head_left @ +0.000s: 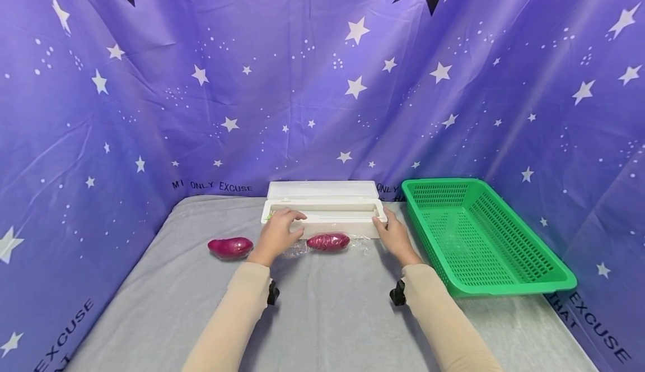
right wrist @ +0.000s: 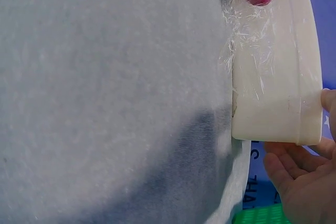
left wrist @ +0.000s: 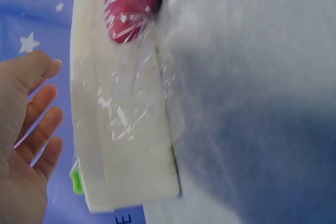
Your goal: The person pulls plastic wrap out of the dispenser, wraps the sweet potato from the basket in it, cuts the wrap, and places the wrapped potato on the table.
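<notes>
Near the far edge of the worktop, the right grip holds the box by its right end; the left grip, fingers relaxed, flanks its left; a wrapped vegetable lies in front.

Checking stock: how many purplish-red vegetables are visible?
2: one purplish-red vegetable left of the left hand, the other in front of the white box.

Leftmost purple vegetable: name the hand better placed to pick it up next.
Probably the left hand: it is nearer that purple vegetable and seems free; the right hand grips the white box.
</notes>
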Demonstrator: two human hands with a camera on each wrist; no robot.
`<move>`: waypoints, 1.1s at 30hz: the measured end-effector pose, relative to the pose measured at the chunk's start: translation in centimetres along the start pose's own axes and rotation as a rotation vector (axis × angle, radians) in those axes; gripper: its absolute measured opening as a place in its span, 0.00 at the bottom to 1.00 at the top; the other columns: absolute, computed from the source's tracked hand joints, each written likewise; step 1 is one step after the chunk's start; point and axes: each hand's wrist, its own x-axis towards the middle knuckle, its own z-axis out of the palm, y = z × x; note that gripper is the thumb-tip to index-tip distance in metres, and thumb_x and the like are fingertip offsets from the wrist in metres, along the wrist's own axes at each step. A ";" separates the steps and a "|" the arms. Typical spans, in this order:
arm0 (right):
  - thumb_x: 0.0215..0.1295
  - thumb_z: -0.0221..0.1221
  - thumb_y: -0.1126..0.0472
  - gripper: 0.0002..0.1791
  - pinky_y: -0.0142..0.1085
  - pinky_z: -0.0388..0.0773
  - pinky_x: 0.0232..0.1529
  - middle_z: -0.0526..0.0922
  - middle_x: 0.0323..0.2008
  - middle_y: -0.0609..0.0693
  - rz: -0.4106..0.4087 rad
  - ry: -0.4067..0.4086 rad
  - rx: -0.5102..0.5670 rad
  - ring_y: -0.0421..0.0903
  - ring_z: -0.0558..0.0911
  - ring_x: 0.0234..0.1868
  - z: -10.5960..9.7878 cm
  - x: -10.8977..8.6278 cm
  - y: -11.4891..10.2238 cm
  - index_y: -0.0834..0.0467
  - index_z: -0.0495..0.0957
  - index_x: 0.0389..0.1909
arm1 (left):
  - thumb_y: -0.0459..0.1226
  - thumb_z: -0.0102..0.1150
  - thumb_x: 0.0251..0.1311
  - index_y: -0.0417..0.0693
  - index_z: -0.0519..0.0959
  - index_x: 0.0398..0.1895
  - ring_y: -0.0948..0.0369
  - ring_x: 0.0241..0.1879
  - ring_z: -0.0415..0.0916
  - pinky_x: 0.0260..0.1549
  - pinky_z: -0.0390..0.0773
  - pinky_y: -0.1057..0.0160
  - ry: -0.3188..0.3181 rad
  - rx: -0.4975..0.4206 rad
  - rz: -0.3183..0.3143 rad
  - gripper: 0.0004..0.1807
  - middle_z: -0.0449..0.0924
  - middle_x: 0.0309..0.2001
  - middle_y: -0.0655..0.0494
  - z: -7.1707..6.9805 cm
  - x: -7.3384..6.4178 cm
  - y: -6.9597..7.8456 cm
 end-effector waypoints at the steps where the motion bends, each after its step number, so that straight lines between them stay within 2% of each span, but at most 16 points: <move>1: 0.77 0.50 0.50 0.35 0.59 0.62 0.67 0.66 0.66 0.73 0.000 0.001 0.000 0.70 0.66 0.67 0.0 0.0 0.0 0.68 0.57 0.74 | 0.35 0.71 0.56 0.47 0.85 0.47 0.50 0.51 0.78 0.54 0.76 0.51 0.017 -0.004 0.001 0.14 0.84 0.46 0.51 -0.3 0.0 -0.2; 5: 0.77 0.51 0.51 0.35 0.59 0.62 0.67 0.66 0.66 0.74 -0.005 -0.001 -0.002 0.70 0.66 0.67 0.1 0.0 0.0 0.69 0.56 0.74 | 0.33 0.71 0.55 0.45 0.85 0.45 0.49 0.49 0.78 0.54 0.75 0.51 0.088 -0.011 0.010 0.13 0.84 0.44 0.50 -1.3 -0.2 -1.2; 8: 0.77 0.51 0.52 0.35 0.59 0.62 0.67 0.66 0.66 0.74 -0.004 -0.007 0.003 0.70 0.66 0.67 0.1 0.0 0.0 0.69 0.56 0.74 | 0.32 0.72 0.55 0.45 0.85 0.45 0.49 0.47 0.78 0.54 0.74 0.50 0.111 -0.009 -0.006 0.13 0.84 0.43 0.49 -1.9 -0.4 -2.1; 13: 0.77 0.51 0.52 0.35 0.59 0.63 0.66 0.67 0.65 0.74 -0.005 -0.009 -0.001 0.70 0.67 0.66 0.1 0.1 0.1 0.70 0.56 0.74 | 0.33 0.71 0.56 0.43 0.84 0.46 0.48 0.46 0.78 0.51 0.76 0.49 0.102 -0.018 -0.051 0.14 0.84 0.44 0.48 -2.7 -0.8 -3.1; 17: 0.77 0.51 0.51 0.35 0.59 0.64 0.66 0.68 0.64 0.75 -0.006 -0.008 -0.005 0.69 0.68 0.65 0.1 0.1 0.1 0.70 0.56 0.74 | 0.33 0.71 0.56 0.41 0.83 0.47 0.46 0.48 0.77 0.53 0.75 0.47 0.089 -0.013 -0.079 0.15 0.84 0.44 0.47 -3.2 -1.0 -3.5; 23: 0.78 0.50 0.52 0.35 0.59 0.65 0.65 0.69 0.64 0.74 -0.002 -0.014 0.000 0.69 0.69 0.65 -0.1 0.0 0.0 0.69 0.55 0.74 | 0.33 0.74 0.54 0.39 0.84 0.44 0.46 0.47 0.77 0.54 0.74 0.48 0.097 -0.001 -0.113 0.15 0.85 0.43 0.45 -3.3 -1.4 -3.9; 33: 0.78 0.50 0.51 0.35 0.59 0.66 0.64 0.72 0.61 0.74 0.000 -0.019 -0.007 0.68 0.72 0.62 0.0 0.1 0.1 0.69 0.54 0.75 | 0.37 0.77 0.52 0.37 0.85 0.42 0.44 0.48 0.77 0.55 0.74 0.47 0.120 0.018 -0.126 0.17 0.84 0.43 0.44 -3.4 -1.6 -4.4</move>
